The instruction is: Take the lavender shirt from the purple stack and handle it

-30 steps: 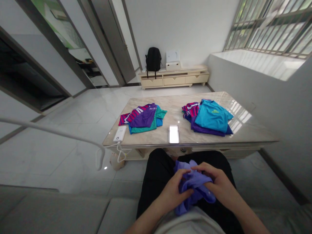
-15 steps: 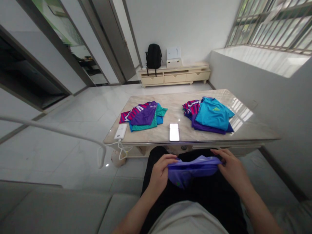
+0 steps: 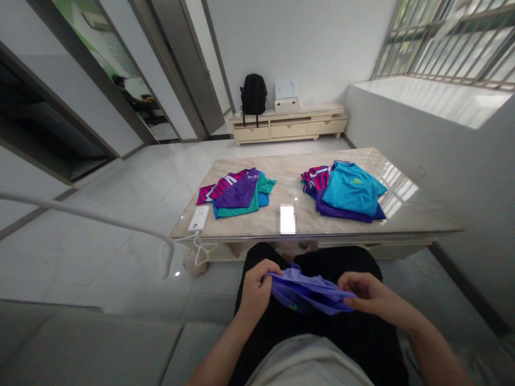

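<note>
Stretching purple garment (image 3: pixel 309 292) between left hand (image 3: pixel 253 292), right hand (image 3: pixel 368 297), seemingly pinched.

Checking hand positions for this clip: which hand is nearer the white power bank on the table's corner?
Left. The left hand grips the purple garment on the lap, below and right of the power bank; the right hand holds the garment's other end, farther right.

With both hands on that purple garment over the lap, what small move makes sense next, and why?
Probably draw the hands apart to pull the purple garment flat. The left hand pinches one end and the right hand the other, but the cloth between them sags, bunched and wrinkled.
</note>
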`<state>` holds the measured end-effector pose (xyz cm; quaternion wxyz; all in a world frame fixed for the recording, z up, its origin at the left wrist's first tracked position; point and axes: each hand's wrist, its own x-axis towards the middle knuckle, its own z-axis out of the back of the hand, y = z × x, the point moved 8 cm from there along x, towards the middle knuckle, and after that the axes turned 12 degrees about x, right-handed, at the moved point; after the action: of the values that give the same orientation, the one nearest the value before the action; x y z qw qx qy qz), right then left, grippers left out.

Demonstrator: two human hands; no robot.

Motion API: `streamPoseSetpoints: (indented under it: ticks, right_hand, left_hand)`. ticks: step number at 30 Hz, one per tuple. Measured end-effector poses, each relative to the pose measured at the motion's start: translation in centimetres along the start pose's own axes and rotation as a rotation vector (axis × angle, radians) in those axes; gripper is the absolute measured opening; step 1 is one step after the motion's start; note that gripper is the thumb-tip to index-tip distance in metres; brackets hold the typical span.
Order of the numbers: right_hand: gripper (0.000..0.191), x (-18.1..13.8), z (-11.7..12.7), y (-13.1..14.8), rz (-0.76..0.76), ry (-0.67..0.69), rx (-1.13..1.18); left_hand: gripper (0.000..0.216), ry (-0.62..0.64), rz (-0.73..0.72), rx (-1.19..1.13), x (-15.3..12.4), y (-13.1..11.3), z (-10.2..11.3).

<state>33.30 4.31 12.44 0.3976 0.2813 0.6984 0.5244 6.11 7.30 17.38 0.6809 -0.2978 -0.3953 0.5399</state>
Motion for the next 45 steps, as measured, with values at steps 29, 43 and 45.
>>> streamPoseSetpoints:
  ticks: [29, 43, 45]
  right_hand:
    - [0.048, -1.7, 5.8, 0.7, 0.025, -0.253, -0.198]
    - [0.032, -0.5, 5.8, 1.0, 0.240, -0.457, -0.546]
    - [0.033, -0.6, 5.9, 0.6, 0.193, -0.487, -0.559]
  left_hand:
    - [0.013, 0.108, -0.292, 0.138, 0.2, -0.3, 1.1]
    - [0.007, -0.027, -0.200, 0.204, 0.5, 0.2, 1.8]
    - [0.009, -0.026, -0.200, 0.201, 0.5, 0.1, 1.8]
